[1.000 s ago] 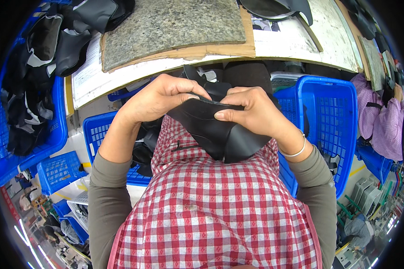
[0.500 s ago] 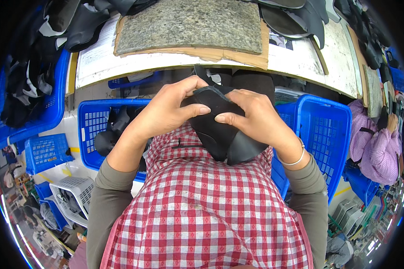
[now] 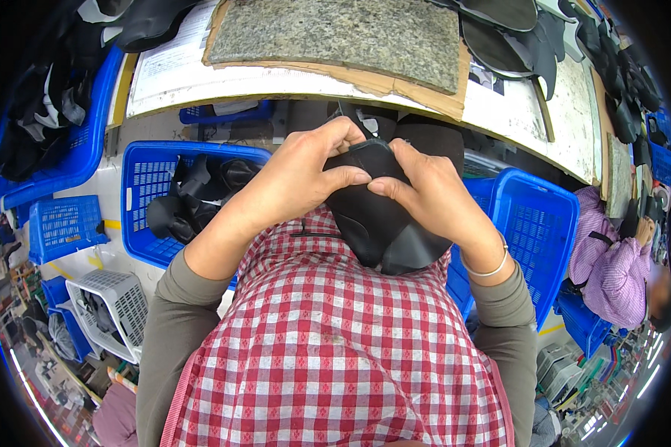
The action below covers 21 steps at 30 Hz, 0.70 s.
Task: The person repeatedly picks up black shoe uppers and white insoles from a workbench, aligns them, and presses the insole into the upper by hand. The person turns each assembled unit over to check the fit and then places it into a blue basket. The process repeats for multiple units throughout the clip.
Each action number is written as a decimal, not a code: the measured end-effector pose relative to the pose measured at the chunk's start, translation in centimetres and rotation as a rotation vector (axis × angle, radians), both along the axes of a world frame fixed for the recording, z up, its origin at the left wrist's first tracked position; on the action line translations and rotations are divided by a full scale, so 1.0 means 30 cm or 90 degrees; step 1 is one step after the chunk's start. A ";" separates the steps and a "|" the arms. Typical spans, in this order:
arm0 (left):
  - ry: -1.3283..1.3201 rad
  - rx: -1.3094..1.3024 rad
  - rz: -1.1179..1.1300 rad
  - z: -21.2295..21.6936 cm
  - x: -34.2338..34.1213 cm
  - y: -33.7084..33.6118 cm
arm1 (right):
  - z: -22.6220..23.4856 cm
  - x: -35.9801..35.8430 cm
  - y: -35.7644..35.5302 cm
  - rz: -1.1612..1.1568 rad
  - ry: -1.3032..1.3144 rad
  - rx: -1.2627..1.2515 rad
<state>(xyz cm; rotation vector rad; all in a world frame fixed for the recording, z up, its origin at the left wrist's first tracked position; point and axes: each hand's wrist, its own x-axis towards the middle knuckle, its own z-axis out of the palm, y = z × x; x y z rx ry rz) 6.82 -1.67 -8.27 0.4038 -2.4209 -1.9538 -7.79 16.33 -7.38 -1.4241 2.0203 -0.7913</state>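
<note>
A black shoe upper (image 3: 369, 212), seemingly leather with a soft matte side, lies over my lap against the red-and-white checked apron. My left hand (image 3: 302, 167) pinches its far edge on the left, thumb on top and fingers curled behind. On the right, my right hand (image 3: 440, 194) grips the same edge in the same way, the two thumb tips almost meeting. Between the hands the edge looks bent over into a rounded fold. The fingertips behind the upper are hidden.
Ahead is a white worktable (image 3: 276, 83) bearing a speckled stone slab (image 3: 335, 41) on cardboard. More black uppers (image 3: 499, 48) lie at its right. Blue baskets stand left (image 3: 130, 201) and right (image 3: 533, 223) of my lap. A co-worker in a checked purple shirt (image 3: 611, 276) sits far right.
My hands have drawn closer together at the upper's edge. The raised peak there is now a rounder, lower fold. The whole view has shifted slightly.
</note>
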 end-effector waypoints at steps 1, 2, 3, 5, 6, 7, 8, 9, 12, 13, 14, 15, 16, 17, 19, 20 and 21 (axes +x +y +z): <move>-0.027 0.007 -0.010 -0.003 0.002 -0.005 | 0.000 -0.003 0.000 0.016 0.007 -0.005; -0.030 0.014 -0.016 -0.007 0.003 -0.009 | 0.001 -0.007 0.001 0.033 0.014 -0.011; -0.017 0.023 -0.022 -0.011 0.003 -0.014 | 0.001 -0.009 0.001 0.041 0.005 -0.012; -0.009 0.086 -0.012 -0.022 0.002 -0.022 | 0.001 -0.009 0.001 0.055 -0.018 -0.013; 0.006 0.131 -0.027 -0.028 0.000 -0.026 | -0.001 -0.005 0.000 0.055 -0.005 -0.021; -0.011 0.165 -0.004 -0.033 -0.001 -0.025 | -0.004 -0.001 0.002 0.053 0.002 -0.027; -0.026 0.212 -0.002 -0.039 -0.002 -0.021 | -0.009 0.007 0.003 0.038 0.009 -0.022; -0.065 0.242 0.030 -0.043 -0.003 -0.017 | -0.014 0.012 0.006 0.026 0.026 -0.030; 0.009 0.204 0.088 -0.057 -0.005 0.027 | -0.029 0.016 0.027 -0.050 0.028 -0.001; 0.017 0.126 0.109 -0.061 -0.006 0.038 | -0.031 0.008 0.038 -0.073 -0.004 0.021; 0.024 0.060 0.115 -0.064 -0.007 0.046 | -0.033 -0.005 0.051 -0.096 -0.036 0.042; 0.039 -0.001 0.109 -0.067 -0.008 0.050 | -0.033 -0.019 0.063 -0.090 -0.083 0.012; 0.014 0.013 0.116 -0.070 -0.008 0.047 | -0.033 -0.033 0.076 -0.081 -0.129 -0.018; 0.011 0.062 0.112 -0.073 -0.009 0.043 | -0.032 -0.045 0.088 -0.094 -0.172 -0.013; -0.027 0.165 0.102 -0.078 -0.007 0.027 | -0.031 -0.050 0.112 -0.069 -0.153 -0.053; -0.006 0.172 0.075 -0.079 -0.006 0.019 | -0.032 -0.048 0.123 -0.074 -0.120 -0.047; 0.000 0.193 0.072 -0.080 -0.004 0.016 | -0.034 -0.045 0.134 -0.080 -0.089 -0.044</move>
